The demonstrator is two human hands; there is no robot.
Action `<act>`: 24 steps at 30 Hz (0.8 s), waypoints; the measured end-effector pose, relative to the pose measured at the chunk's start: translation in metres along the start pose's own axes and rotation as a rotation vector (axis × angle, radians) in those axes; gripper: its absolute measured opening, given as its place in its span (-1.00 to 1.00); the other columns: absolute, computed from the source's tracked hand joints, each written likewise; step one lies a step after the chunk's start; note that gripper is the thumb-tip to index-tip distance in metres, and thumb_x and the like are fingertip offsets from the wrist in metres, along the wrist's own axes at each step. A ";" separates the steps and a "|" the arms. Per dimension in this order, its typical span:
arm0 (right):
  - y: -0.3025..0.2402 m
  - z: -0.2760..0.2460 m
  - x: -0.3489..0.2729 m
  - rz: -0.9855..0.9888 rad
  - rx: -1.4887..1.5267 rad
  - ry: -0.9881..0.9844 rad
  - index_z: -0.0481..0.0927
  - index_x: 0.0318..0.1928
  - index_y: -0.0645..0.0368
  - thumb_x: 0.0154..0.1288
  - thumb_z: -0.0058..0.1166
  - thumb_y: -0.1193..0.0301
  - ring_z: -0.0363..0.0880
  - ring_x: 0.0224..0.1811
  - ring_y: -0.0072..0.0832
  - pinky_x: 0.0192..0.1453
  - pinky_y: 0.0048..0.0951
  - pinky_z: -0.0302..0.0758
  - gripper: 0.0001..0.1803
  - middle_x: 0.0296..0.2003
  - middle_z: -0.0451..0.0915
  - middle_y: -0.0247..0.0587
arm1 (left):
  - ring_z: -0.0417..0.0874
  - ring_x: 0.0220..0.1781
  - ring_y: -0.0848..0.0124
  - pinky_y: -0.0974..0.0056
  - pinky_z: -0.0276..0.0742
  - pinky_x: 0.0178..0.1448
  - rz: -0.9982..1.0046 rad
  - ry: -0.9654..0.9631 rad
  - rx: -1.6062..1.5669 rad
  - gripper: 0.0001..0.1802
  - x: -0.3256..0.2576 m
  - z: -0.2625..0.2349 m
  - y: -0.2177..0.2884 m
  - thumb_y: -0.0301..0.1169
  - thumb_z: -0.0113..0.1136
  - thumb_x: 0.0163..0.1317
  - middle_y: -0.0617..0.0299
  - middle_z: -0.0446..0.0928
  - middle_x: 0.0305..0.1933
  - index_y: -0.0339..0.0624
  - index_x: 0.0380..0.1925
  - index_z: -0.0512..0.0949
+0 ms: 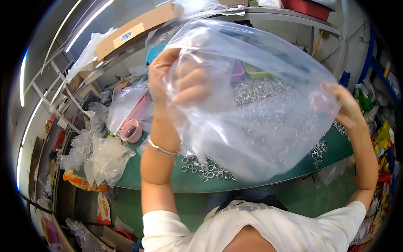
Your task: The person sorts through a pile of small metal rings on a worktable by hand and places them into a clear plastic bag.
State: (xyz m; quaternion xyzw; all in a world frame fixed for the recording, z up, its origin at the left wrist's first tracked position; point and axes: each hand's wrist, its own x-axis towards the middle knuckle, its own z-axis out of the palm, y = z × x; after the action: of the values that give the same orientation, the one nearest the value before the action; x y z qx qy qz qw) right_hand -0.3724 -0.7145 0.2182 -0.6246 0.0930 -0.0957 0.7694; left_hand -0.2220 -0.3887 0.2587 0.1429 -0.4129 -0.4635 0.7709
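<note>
A large transparent plastic bag [235,134] is spread wide in the air between my hands, above a green table. My left hand [184,77] is raised at the bag's upper left, its curled fingers seen through the film and slightly blurred as they hold it. At the opposite side, my right hand [342,103] pinches the bag's edge between thumb and fingers. Through the plastic shows a heap of small silver metal rings [262,90]. More loose rings [208,168] lie near the front edge of the table, and a few [319,150] lie below my right hand.
Crumpled plastic bags [109,157] and a pink cup [131,131] occupy the left of the green table [168,185]. Purple [237,71] and yellow-green basins [257,72] stand behind the rings. A shelf overhead carries a cardboard box [136,31] and a red bin [308,9]. Colourful packets [382,138] crowd the right.
</note>
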 end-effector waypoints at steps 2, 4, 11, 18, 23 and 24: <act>-0.019 0.018 -0.006 -0.120 0.335 0.004 0.35 -0.07 0.43 0.37 -0.25 0.46 0.51 0.01 -0.08 0.08 -0.13 0.55 -0.74 -0.02 0.44 0.23 | 0.35 -0.73 0.50 0.45 0.28 -0.72 0.056 0.364 0.481 -0.57 -0.023 -0.011 0.025 -0.30 -0.06 0.13 0.18 0.44 -0.54 -0.32 -0.03 0.40; -0.033 0.023 -0.001 -0.192 0.518 -0.273 0.35 -0.09 0.46 0.38 -0.31 0.52 0.55 -0.06 -0.18 0.07 -0.23 0.56 -0.76 -0.05 0.46 0.14 | 0.39 -0.60 0.59 0.53 0.31 -0.57 -0.038 0.436 1.013 -0.32 -0.038 -0.024 0.034 -0.26 0.14 -0.05 0.20 0.48 -0.36 -0.33 0.12 0.30; -0.056 -0.013 0.070 -0.174 0.420 -0.440 0.45 -0.17 0.34 0.33 -0.22 0.47 0.58 -0.33 -0.41 -0.26 -0.44 0.62 -0.79 -0.28 0.55 -0.09 | 0.42 -0.50 0.68 0.58 0.34 -0.45 -0.514 0.317 0.949 -0.55 -0.061 -0.069 0.013 -0.37 0.10 0.09 0.38 0.48 -0.40 -0.34 0.00 0.42; -0.051 0.016 0.104 -0.138 0.387 -0.043 0.52 -0.20 0.31 0.27 -0.07 0.48 0.60 -0.43 -0.44 -0.31 -0.44 0.63 -0.82 -0.37 0.59 -0.13 | 0.61 -0.20 0.25 0.19 0.56 -0.08 0.467 0.348 0.099 -0.72 0.001 -0.078 -0.004 -0.41 -0.20 0.28 0.02 0.54 -0.22 -0.35 -0.20 0.46; -0.056 0.018 0.165 -0.263 0.167 0.025 0.53 -0.13 0.27 0.26 -0.01 0.39 0.56 -0.53 -0.49 -0.42 -0.49 0.56 -0.75 -0.38 0.61 -0.21 | 0.53 -0.04 0.15 0.11 0.47 0.08 0.613 0.226 -0.045 -0.70 0.066 -0.118 0.033 -0.43 -0.25 0.27 -0.02 0.51 -0.10 -0.37 -0.15 0.43; -0.056 0.026 0.172 -0.434 0.088 0.135 0.53 -0.11 0.29 0.25 0.03 0.37 0.49 -0.59 -0.59 -0.51 -0.58 0.44 -0.73 -0.44 0.60 -0.28 | 0.51 -0.01 0.14 0.10 0.46 0.09 0.628 0.169 0.026 -0.68 0.073 -0.127 0.041 -0.41 -0.25 0.26 -0.02 0.50 -0.08 -0.39 -0.12 0.42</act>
State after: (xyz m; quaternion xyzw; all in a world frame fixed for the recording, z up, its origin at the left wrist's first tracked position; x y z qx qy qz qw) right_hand -0.2011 -0.7464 0.2739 -0.5881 0.0038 -0.3044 0.7493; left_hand -0.0830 -0.4483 0.2412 0.0564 -0.3772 -0.1842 0.9059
